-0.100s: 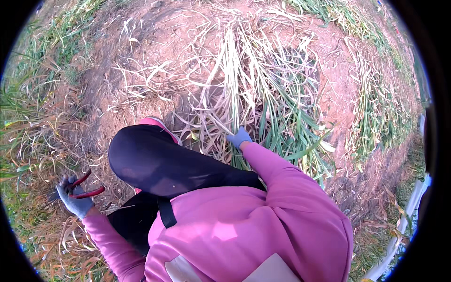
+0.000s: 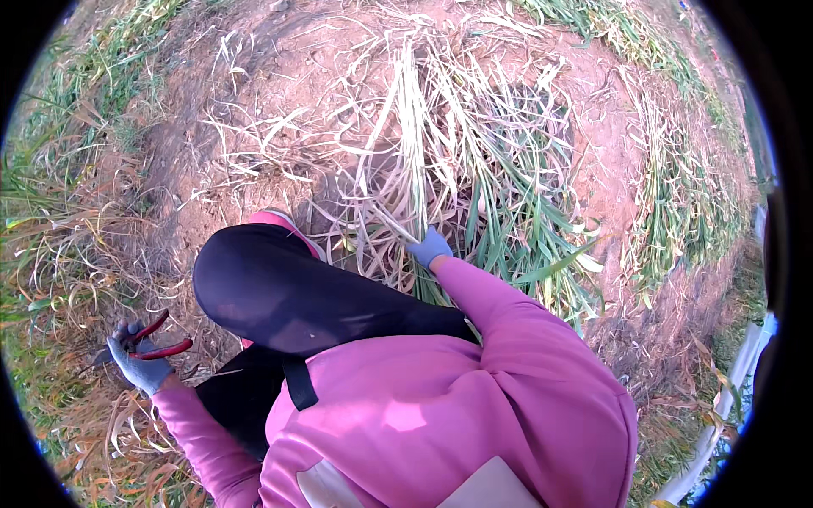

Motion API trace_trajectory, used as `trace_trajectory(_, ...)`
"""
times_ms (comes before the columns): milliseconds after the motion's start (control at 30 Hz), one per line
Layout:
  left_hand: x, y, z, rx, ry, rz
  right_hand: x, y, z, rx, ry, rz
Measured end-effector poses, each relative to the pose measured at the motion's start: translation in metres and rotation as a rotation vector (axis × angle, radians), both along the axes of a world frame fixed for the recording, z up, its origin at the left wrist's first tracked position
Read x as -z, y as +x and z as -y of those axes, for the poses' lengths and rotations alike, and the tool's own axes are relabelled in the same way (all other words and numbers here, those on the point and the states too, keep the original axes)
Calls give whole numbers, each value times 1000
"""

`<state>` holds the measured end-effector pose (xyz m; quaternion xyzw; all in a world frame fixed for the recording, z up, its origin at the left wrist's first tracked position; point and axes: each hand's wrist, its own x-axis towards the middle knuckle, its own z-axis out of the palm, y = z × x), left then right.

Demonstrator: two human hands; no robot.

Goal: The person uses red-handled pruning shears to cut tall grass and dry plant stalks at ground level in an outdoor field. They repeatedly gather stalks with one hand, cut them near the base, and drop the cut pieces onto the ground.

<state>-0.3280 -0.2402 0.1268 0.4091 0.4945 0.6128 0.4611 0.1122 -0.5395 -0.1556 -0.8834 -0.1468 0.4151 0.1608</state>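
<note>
My left hand (image 2: 142,366), in a light grey-blue glove, is closed round a pair of red-handled pruning shears (image 2: 166,349). The two handles stand apart and point to the right, while the dark blades reach into the dry grass at the left. In front of my body, my right hand (image 2: 430,247) wears a matching glove and grips a bundle of long pale stalks (image 2: 412,127). The bundle stretches away from me over a heap of cut green and straw-coloured leaves (image 2: 525,203). My right fingertips are partly hidden by the stalks.
Bare brown soil (image 2: 279,76) lies ahead, strewn with dry leaves. Another row of cut leaves (image 2: 669,195) lies at the right. Standing grass (image 2: 51,220) borders the left side. My bent knee (image 2: 246,271) and pink shoe (image 2: 279,218) are beside the heap. A pale strip (image 2: 720,415) runs along the right edge.
My left hand with the pruning shears has shifted slightly to the right. My right hand stays on the stalks, almost unmoved.
</note>
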Motion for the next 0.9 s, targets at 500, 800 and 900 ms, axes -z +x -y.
trace_trajectory(500,51,-13,-12,5,-95,90,-85,18,47,-226,-48,279)
trace_trajectory(800,77,-23,-12,-32,-240,12,-87,39,106,-231,-180,210)
trace_trajectory(900,72,-27,-8,22,-253,-14,-93,52,94,-161,62,310)
